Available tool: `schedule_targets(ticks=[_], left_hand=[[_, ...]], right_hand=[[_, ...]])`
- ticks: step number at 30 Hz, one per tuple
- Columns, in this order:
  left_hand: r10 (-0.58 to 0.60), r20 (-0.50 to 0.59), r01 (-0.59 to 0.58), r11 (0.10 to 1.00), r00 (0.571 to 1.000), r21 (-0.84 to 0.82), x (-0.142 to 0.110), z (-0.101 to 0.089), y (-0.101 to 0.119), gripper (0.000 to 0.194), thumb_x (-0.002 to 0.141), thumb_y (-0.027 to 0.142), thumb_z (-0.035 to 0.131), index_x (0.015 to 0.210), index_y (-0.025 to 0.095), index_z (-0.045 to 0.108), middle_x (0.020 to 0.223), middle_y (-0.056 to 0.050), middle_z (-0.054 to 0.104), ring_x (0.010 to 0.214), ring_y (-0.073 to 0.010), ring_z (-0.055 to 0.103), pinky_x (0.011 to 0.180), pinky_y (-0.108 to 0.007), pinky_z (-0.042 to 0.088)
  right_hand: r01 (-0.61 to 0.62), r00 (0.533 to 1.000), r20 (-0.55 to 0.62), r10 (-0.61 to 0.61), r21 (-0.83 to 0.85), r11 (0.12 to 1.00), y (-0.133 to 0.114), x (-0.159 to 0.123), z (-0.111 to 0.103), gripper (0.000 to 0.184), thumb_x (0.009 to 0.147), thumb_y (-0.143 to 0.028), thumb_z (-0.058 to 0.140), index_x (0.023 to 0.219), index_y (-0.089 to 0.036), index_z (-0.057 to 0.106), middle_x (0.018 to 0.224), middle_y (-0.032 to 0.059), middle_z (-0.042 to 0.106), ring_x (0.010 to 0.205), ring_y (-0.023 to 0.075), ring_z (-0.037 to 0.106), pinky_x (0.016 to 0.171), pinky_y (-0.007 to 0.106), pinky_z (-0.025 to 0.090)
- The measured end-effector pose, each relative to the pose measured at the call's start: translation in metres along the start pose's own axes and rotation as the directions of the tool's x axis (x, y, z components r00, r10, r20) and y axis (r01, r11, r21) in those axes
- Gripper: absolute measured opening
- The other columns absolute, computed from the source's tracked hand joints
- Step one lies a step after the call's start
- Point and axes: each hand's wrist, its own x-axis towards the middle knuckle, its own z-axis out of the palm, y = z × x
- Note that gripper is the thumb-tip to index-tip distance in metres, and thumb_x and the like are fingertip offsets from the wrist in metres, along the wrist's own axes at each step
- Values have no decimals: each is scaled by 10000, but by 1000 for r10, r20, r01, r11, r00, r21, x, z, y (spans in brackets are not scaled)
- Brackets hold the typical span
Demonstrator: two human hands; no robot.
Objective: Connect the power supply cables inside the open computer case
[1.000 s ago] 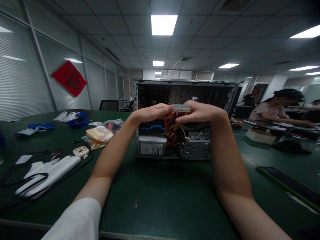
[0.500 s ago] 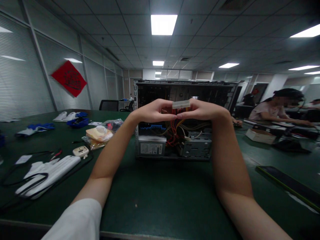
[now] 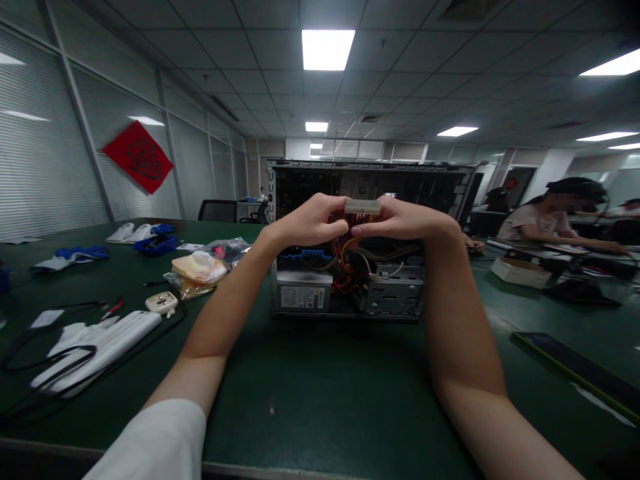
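The pale, multi-pin connector [image 3: 363, 207] sits level between the person's two hands, held up in front of the open computer case [image 3: 370, 163]. The fingers [image 3: 335, 202] of the left hand [image 3: 311, 221] curl inward, partly closed, the index finger meeting the connector's left end while the bent thumb lies lower, beside the wires [image 3: 345, 253]. The right hand [image 3: 407, 219] closes on the opposite end, its thumb reaching across below the connector near the left thumb; whatever its other fingers do behind is hidden. The red, yellow and dark wires drop from the connector's underside, between the thumbs, into the case near the power supply [image 3: 304, 293] and metal bracket [image 3: 395, 297]. The case stands on the green counter [image 3: 325, 393].
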Motion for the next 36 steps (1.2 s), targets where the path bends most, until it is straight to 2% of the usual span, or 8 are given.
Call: schedule_targets(ticks=[5, 9, 12, 16, 24, 28, 32, 36], left_hand=[[-19, 17, 18, 999, 1000, 32, 0, -3, 2, 115, 802, 195, 564, 807, 125, 654, 678, 24, 547, 616, -104, 432, 564, -246, 315], [-43, 52, 43, 999, 998, -5, -2, -7, 6, 199, 840, 203, 560, 904, 96, 716, 755, 3, 626, 661, -106, 494, 605, -233, 374], [-25, 88, 35, 992, 996, -117, -2, -8, 8, 229, 873, 228, 583, 957, 89, 744, 866, -32, 710, 741, -120, 580, 673, -228, 460], [-30, 103, 60, 951, 994, -304, -3, -6, 5, 200, 877, 232, 639, 956, 94, 760, 960, -67, 764, 836, -136, 659, 759, -236, 535], [-64, 156, 137, 845, 986, -517, -3, -3, -7, 209, 846, 265, 776, 976, 101, 769, 927, -66, 779, 813, -128, 678, 737, -221, 537], [-86, 201, 195, 761, 976, -618, -4, -2, -8, 263, 782, 319, 855, 912, 111, 761, 871, -57, 766, 798, -133, 671, 753, -242, 548], [-66, 298, 251, 726, 952, -641, -6, -1, -5, 299, 743, 327, 888, 895, 114, 745, 832, -42, 740, 773, -130, 656, 759, -257, 548], [-35, 308, 221, 773, 951, -594, -4, -2, 1, 261, 793, 310, 835, 918, 118, 711, 835, -29, 717, 756, -119, 631, 717, -234, 522]], right_hand=[[-17, 1000, 22, 18, -32, 999, 1, 1, 0, 533, 898, -661, 685, 940, -153, 841, 772, 26, 718, 689, 165, 578, 648, 283, 441], [-7, 1000, -16, 7, -5, 1000, 4, 2, 1, 510, 879, -653, 708, 950, -164, 834, 848, 35, 756, 749, 187, 623, 710, 302, 490], [11, 1000, -24, -10, 24, 1000, 3, 1, 1, 492, 860, -638, 728, 975, -170, 831, 908, 47, 784, 802, 209, 660, 744, 317, 514], [1, 1000, -22, 0, 30, 1000, 0, 0, 1, 495, 855, -648, 725, 950, -174, 832, 866, 44, 775, 779, 207, 660, 716, 315, 512], [-25, 1000, 2, 25, 36, 999, -1, -1, 0, 519, 861, -651, 727, 966, -154, 832, 810, 30, 742, 730, 180, 620, 677, 293, 477], [20, 999, 24, -21, 47, 999, -1, -1, -1, 492, 875, -635, 728, 955, -161, 834, 810, 28, 721, 738, 170, 600, 689, 290, 471], [40, 995, 97, -41, 11, 999, 1, -3, -2, 472, 916, -622, 708, 875, -165, 815, 681, -14, 596, 620, 117, 478, 575, 251, 370], [-7, 991, 132, 8, -9, 1000, 2, -6, -4, 544, 933, -658, 684, 711, -163, 716, 579, -50, 400, 548, 93, 335, 495, 249, 245]])
